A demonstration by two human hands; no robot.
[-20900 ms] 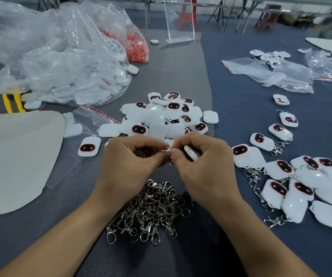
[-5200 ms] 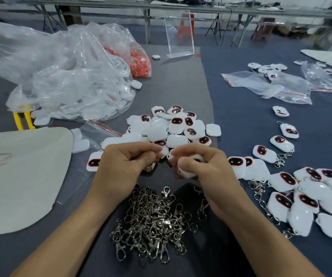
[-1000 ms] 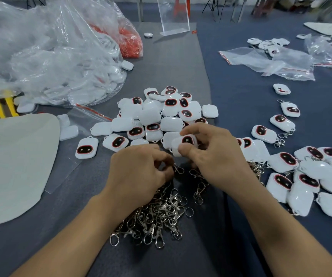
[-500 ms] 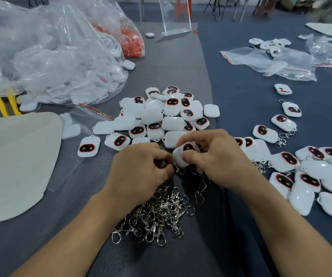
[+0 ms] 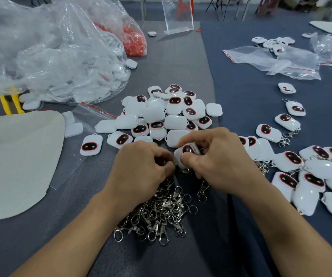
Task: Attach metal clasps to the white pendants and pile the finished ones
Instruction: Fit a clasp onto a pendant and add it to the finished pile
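nearest: pile of loose metal clasps [image 5: 157, 212] on the dark mat, partly under the left wrist. one single clasp [image 5: 202, 189] lies just right of the pile, below the right hand.

left hand [image 5: 141, 172]: fingers curled tight, tips right against the lower left edge of the held pendant. can't tell what it pinches, the fingertips hide it.

right hand [image 5: 219, 162]: thumb and fingers pinch a white pendant [image 5: 185, 151], dark red-rimmed face up and tilted. a small metal ring [image 5: 185, 170] shows at the pendant's lower edge, between the two hands.

just beyond the hands: heap of white pendants without clasps [image 5: 167, 114], some face up, some face down, on the grey mat [image 5: 171, 62].

right, on the blue cloth [image 5: 247, 92]: finished pendants with clasps [image 5: 311, 176], loosely piled, a few strung out further back.

left: beige sheet [image 5: 15, 156] with red marks, flat.

far left: big clear plastic bag [image 5: 57, 56] of white parts, yellow-handled tool [image 5: 11, 100] poking out beside it, bag of red parts [image 5: 135, 41] behind.

far: clear acrylic stand [image 5: 178, 17], upright. far right: clear zip bags [image 5: 271, 60], with a few more pendants.
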